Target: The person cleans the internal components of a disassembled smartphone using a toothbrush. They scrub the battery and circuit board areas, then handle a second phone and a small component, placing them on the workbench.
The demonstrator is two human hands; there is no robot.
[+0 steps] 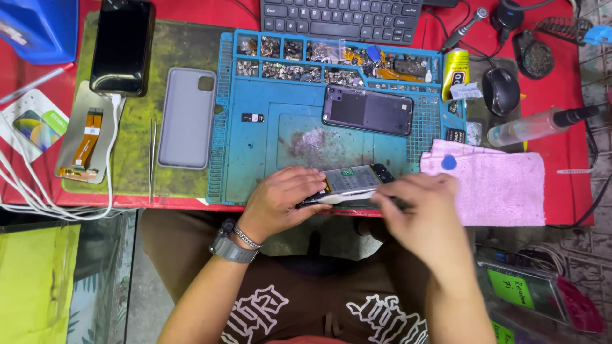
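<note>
An opened phone (354, 180) with its insides showing lies tilted at the near edge of the blue repair mat (255, 159). My left hand (280, 202) grips its left end. My right hand (424, 216) is closed at its right side and blurred; a thin dark tool seems to be in its fingers, pressed along the phone's near edge. A second phone body with its back up (368, 109) rests further back on the mat.
A grey phone case (187, 118), tweezers (153, 159), a screen part (86, 137) and a black phone (122, 44) lie left. Small parts fill the mat's compartments (287, 60). Pink cloth (497, 185), glue tube (454, 73), mouse (501, 90), syringe bottle (539, 125) and keyboard (341, 18) are right and behind.
</note>
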